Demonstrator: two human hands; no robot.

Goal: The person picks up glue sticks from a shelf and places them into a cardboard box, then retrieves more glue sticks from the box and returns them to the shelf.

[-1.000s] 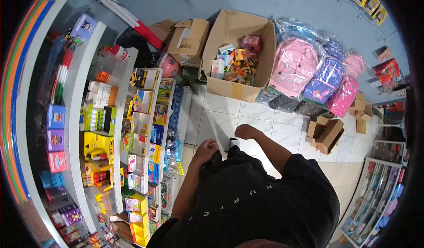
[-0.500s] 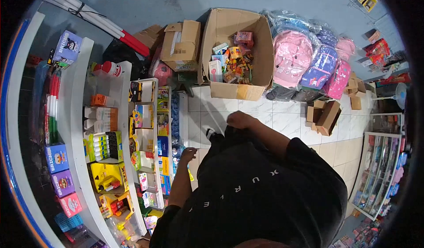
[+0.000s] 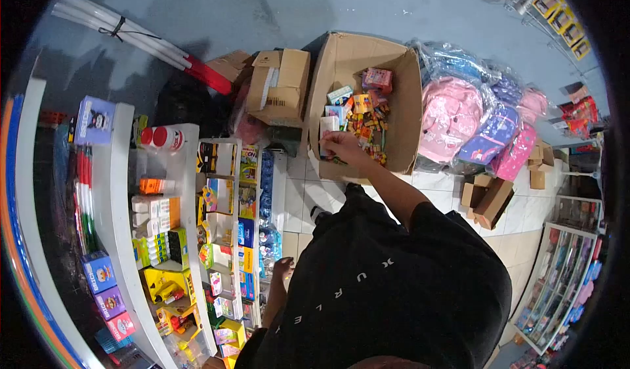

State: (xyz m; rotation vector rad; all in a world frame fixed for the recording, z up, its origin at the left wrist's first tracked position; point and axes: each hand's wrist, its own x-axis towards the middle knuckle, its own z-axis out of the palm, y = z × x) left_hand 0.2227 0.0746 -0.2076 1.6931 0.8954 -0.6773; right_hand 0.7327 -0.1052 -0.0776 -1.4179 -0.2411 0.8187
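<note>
While shelves [image 3: 188, 224] stand just left of my left hand [image 3: 283, 269], loosely curled, its contents unclear, my right hand [image 3: 344, 148] reaches into a big carton [image 3: 367, 54], fingers bent at a white box [image 3: 329, 125]; whether they grip it, I cannot tell. Bright items [image 3: 369, 123] lie beyond that hand, wrapped backpacks [image 3: 449, 116] to its right.

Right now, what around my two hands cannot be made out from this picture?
In the head view:
- Right hand: fingers too small and blurred to show whether they grip anything.
- White box: partly hidden by that hand.
- Left hand: grip unclear, fingers small and dim.
- Small packets in the large cardboard box: lettering too small.
</note>
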